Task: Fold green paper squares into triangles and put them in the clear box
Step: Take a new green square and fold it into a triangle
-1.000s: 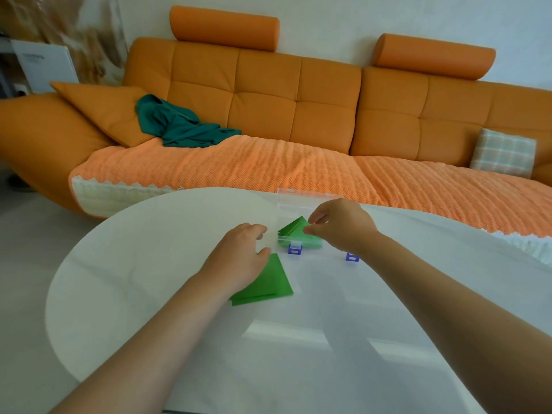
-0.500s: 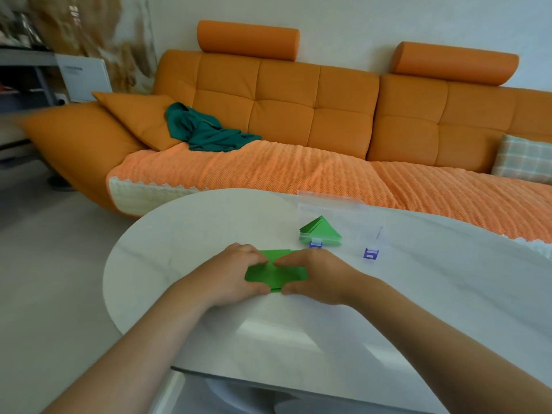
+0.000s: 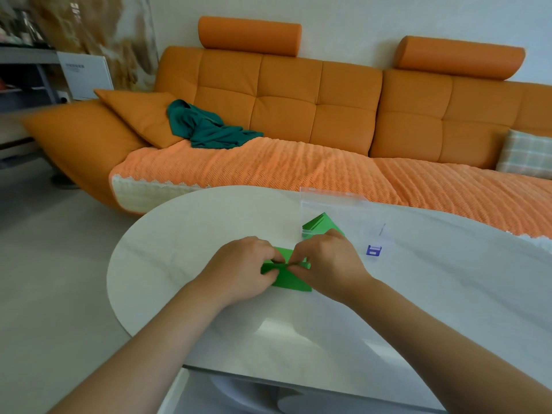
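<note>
The clear box [image 3: 336, 201] sits open at the far side of the table [image 3: 418, 294], its lid tipped back and a blue latch [image 3: 374, 251] at its near edge; inside, at its left end, lie folded green triangles [image 3: 322, 224], stacked and leaning. Just in front of the box, a green paper square [image 3: 291, 282] lies on the table with its far part lifted into a fold. Both hands are on that fold: the left hand [image 3: 239, 270] has its grip clamped on the left end of the raised edge, and the right hand [image 3: 328, 261] has its grip pinched on the right end, fingertips nearly meeting in the middle. The table is white, marbled and rounded. Behind it stands an orange sofa [image 3: 298, 100] with a ribbed orange throw [image 3: 268, 165], a crumpled teal cloth [image 3: 203, 130] against an orange cushion [image 3: 140, 115], and a plaid cushion [image 3: 525, 153] at the right.
</note>
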The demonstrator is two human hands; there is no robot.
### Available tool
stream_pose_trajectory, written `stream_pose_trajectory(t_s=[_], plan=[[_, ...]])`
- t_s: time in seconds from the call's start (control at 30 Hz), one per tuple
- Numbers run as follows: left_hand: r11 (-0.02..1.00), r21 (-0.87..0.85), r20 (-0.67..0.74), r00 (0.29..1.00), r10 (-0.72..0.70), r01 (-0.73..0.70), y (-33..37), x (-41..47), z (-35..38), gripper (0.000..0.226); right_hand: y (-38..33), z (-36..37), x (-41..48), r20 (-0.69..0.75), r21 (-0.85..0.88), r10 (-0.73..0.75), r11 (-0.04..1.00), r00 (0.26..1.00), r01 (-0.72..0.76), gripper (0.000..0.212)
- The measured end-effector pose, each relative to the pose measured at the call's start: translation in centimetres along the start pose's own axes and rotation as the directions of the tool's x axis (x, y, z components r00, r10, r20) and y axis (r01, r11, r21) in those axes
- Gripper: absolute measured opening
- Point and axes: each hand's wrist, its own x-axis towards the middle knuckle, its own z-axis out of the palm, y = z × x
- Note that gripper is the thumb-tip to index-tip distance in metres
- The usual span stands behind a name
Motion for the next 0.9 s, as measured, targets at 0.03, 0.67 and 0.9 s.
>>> stream_pose_trajectory(t_s=[0.03,0.67,0.9], plan=[[1.000,0.004,-0.008,1.000,0.019,-0.019,0.4,0.2,0.3,0.024,0.1,-0.2,-0.2,-0.013,-0.003,-0.009,1.000,1.000,0.009,0.005],[0.981,-0.037,0.022,0.982,0.190,-0.189,6.3,3.1,5.8,0.024,6.9,-4.4,-7.7,0.224,0.315,0.197,0.912,0.955,-0.262,0.005],[0.939,-0.288,0.059,0.975,0.213,-0.188,7.9,2.8,5.4,0.012,9.4,-3.7,-7.4,0.318,0.214,0.396,0.855,0.861,-0.472,0.022]])
